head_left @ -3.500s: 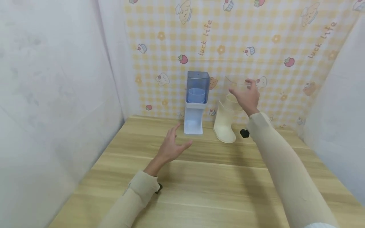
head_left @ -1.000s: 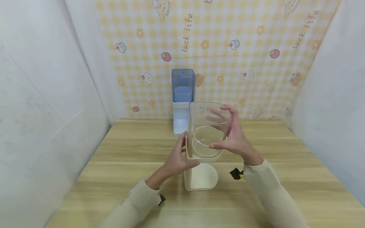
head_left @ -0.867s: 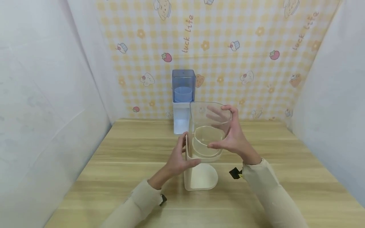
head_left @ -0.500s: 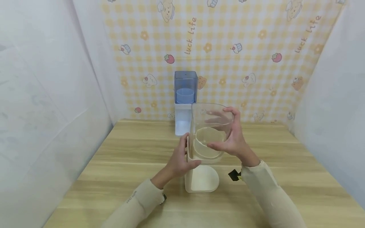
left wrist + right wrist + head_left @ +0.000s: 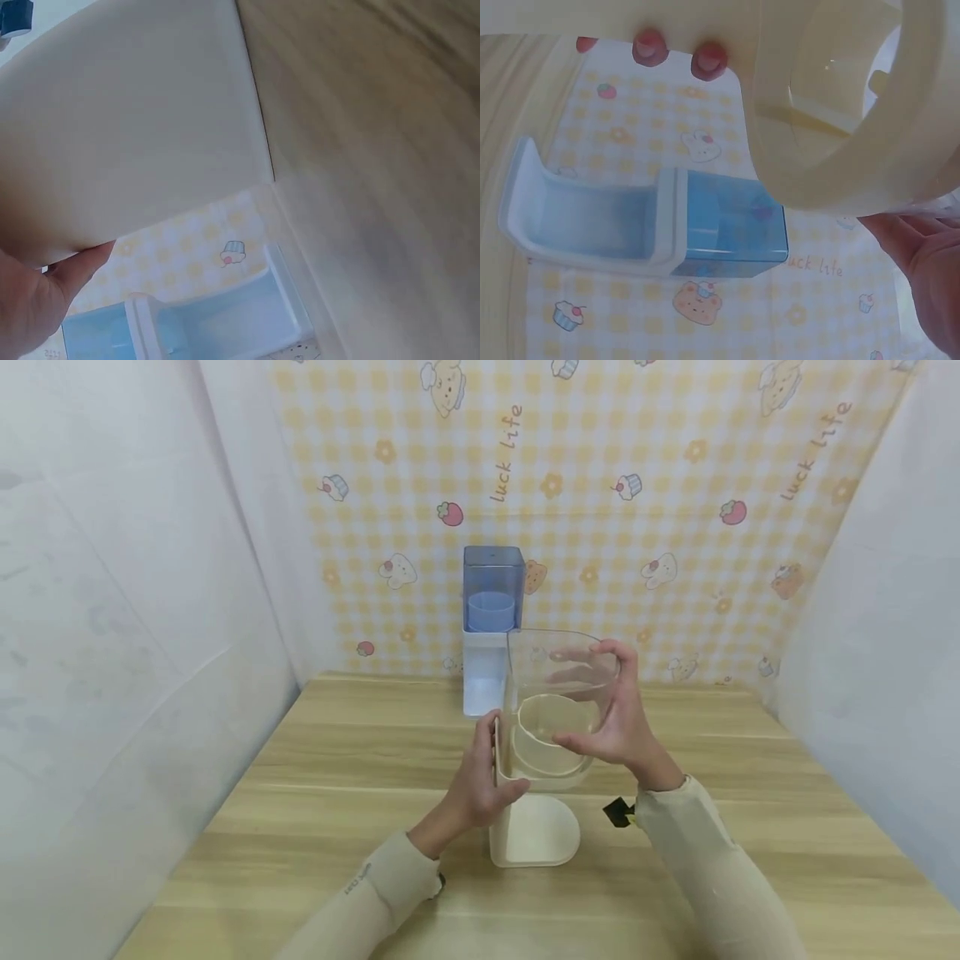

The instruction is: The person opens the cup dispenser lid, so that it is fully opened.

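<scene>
A cream dispenser (image 5: 542, 831) stands upright on the wooden table, with a flat rounded foot and a round holder (image 5: 551, 760) inside its upper part. A clear cover (image 5: 555, 652) surrounds that upper part. My left hand (image 5: 476, 785) grips the cream body at its left side, thumb in front and fingers behind; in the left wrist view, the side panel (image 5: 150, 112) fills the upper left. My right hand (image 5: 618, 727) holds the clear cover from the right, thumb across its front and fingers around the back. The right wrist view shows left-hand fingertips (image 5: 650, 49) on the cream body.
A similar dispenser (image 5: 483, 677) with a white base and a blue see-through cover stands at the back by the checked cloth (image 5: 585, 535). White curtains (image 5: 150, 568) hang on both sides. The wooden table (image 5: 337, 760) spreads around the hands.
Since the first frame, the cream dispenser has come forward from the back to the middle of the table. Both hands now hold it. Over the last second they stay nearly still.
</scene>
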The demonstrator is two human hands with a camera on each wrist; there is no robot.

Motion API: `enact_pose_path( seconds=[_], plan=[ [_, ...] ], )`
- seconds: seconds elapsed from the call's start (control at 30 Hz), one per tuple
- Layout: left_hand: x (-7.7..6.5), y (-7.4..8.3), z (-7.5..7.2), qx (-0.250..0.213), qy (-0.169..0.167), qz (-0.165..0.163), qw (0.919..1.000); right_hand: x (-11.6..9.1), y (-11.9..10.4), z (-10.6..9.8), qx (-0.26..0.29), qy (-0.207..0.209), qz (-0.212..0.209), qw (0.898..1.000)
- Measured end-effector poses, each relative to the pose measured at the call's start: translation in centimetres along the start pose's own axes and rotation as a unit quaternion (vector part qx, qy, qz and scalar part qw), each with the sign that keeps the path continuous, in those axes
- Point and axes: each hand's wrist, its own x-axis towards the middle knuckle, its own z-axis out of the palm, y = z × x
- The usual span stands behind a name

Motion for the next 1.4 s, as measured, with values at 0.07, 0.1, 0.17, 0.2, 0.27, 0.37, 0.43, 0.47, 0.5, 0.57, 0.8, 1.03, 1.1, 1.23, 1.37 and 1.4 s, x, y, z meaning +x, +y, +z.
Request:
enact_pose_path(
  seconds=[0.07,0.1,0.17,0.2,0.27,0.37,0.43,0.47,0.5,0.57,0.8,1.03,1.1,1.23,1.37,1.4],
  plan=[
    [0.0,0.0,0.1,-0.003,-0.001,0.009,1.0000,0.0,-0.2,0.0,-0.011,0.006,0.009,1.000],
    [0.0,0.0,0.1,-0.004,-0.001,0.013,0.9999,0.1,-0.3,0.0,-0.014,0.010,0.015,1.000],
    [-0.1,0.0,0.1,-0.007,0.001,0.021,0.9998,0.2,-0.5,0.1,-0.012,0.021,0.031,0.999],
    [-0.1,0.0,0.0,-0.010,0.002,0.024,0.9997,0.3,-0.6,0.2,-0.007,0.026,0.041,0.999],
    [-0.4,0.0,-0.2,-0.008,0.009,0.025,0.9996,0.4,-0.9,0.6,0.009,0.031,0.060,0.998],
    [-0.9,-0.1,-0.3,-0.015,0.015,0.024,0.9995,0.3,-1.0,1.0,0.025,0.035,0.071,0.997],
    [-1.1,-0.1,-0.3,-0.012,0.016,0.024,0.9995,0.1,-1.0,1.1,0.026,0.037,0.062,0.997],
    [-1.2,-0.1,-0.3,-0.009,0.015,0.024,0.9995,0.1,-0.9,1.1,0.031,0.038,0.053,0.997],
    [-1.2,-0.1,-0.2,-0.006,0.014,0.026,0.9995,0.0,-0.9,1.1,0.035,0.039,0.041,0.998],
    [-1.2,0.0,-0.2,0.003,0.014,0.027,0.9995,-0.1,-0.7,1.1,0.047,0.037,0.014,0.998],
    [-0.9,0.0,-0.3,0.009,0.011,0.033,0.9994,-0.1,-0.4,0.9,0.048,0.027,-0.026,0.998],
    [-0.8,-0.4,0.1,-0.011,0.003,0.026,0.9996,-0.4,-0.5,0.5,0.019,0.048,0.007,0.999],
    [-0.8,-0.5,0.2,-0.014,0.002,0.027,0.9995,-0.5,-0.7,0.4,0.011,0.054,0.025,0.998],
    [-0.6,-0.4,0.3,-0.008,0.000,0.032,0.9994,-0.3,-0.9,0.2,0.011,0.065,0.047,0.997],
    [-0.3,-0.2,0.3,0.003,0.000,0.035,0.9994,-0.1,-1.1,0.1,0.029,0.072,0.046,0.996],
    [-0.3,-0.2,0.3,0.005,-0.001,0.035,0.9994,-0.1,-1.1,0.1,0.033,0.074,0.044,0.996]
  ],
)
